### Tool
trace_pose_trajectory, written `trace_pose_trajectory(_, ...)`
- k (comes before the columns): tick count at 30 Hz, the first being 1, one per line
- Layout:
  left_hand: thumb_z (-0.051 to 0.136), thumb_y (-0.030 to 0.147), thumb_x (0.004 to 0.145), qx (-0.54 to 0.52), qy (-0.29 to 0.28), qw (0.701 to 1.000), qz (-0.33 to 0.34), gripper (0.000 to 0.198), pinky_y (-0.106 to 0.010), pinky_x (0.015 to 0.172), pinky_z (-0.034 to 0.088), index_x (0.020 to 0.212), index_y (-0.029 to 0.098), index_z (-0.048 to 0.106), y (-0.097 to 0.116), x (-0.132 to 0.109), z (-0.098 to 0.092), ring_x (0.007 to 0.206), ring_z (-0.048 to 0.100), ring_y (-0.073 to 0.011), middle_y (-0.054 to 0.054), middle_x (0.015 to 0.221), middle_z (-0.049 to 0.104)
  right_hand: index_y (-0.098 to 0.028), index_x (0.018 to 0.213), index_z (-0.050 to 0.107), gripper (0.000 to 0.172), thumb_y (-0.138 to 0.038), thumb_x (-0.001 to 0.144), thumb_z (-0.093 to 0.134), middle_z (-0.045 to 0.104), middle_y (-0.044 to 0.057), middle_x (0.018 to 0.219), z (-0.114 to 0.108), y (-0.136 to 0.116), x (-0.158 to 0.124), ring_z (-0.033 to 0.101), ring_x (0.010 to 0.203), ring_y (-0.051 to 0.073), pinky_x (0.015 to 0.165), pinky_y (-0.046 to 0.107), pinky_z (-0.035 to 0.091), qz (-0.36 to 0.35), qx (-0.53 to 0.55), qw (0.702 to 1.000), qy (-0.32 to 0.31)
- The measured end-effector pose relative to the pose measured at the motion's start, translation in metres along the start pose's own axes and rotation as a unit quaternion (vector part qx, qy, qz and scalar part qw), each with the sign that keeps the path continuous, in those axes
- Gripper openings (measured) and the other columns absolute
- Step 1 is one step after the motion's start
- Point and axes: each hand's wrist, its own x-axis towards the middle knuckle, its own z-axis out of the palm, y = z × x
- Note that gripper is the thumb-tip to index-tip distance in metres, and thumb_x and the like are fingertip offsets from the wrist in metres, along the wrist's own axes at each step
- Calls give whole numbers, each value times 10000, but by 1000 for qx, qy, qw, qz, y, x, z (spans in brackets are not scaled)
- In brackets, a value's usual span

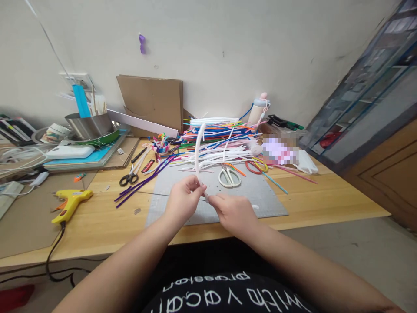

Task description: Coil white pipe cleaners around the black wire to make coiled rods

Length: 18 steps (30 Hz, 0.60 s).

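Note:
A white pipe cleaner (197, 154) stands up from between my hands, its upper end curving a little to the right. My left hand (185, 195) is closed on it, thumb against the fingers. Close beside it, my right hand (236, 211) pinches its lower end; the fingertips are partly hidden. Both hands are above a grey cutting mat (270, 202). White-handled scissors (230, 177) lie on the mat just beyond my hands. Behind them spreads a pile of white pipe cleaners (211, 157), with blue and other coloured ones further back.
On the left lie a yellow glue gun (71, 203) with a black cord, black-handled scissors (129, 179) and purple pipe cleaners (143, 183). A metal pot (89, 126) and cardboard sheets (153, 104) stand at the back. A bottle (258, 112) stands behind the pile.

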Motion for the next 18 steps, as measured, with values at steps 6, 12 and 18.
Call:
trace_pose_trajectory(6, 605, 270, 776, 38, 90, 993, 67, 90, -314, 752, 417, 722, 205, 637, 5, -14, 8, 787, 603, -209, -28, 762, 666, -237, 910, 624, 229, -250, 912, 395, 645, 17, 769, -3, 2, 10, 550, 672, 156, 545, 259, 243, 93, 129, 986, 43)
trace_pose_trajectory(12, 618, 225, 777, -183, 109, 976, 47, 111, -333, 882, 405, 677, 199, 578, -5, -28, 28, 945, 592, -205, -36, 899, 678, -186, 742, 570, 262, -350, 890, 430, 484, -20, 592, 4, 12, 19, 455, 583, 123, 552, 234, 315, 148, 386, 909, 62)
trace_pose_trajectory(18, 660, 192, 717, -419, 49, 905, -46, 139, -301, 858, 403, 641, 180, 545, -11, -16, 30, 826, 607, -150, 8, 777, 669, -172, 794, 530, 252, -400, 866, 449, 351, -73, 547, 3, 14, 16, 235, 389, 50, 379, 194, 186, 170, 592, 788, -1)
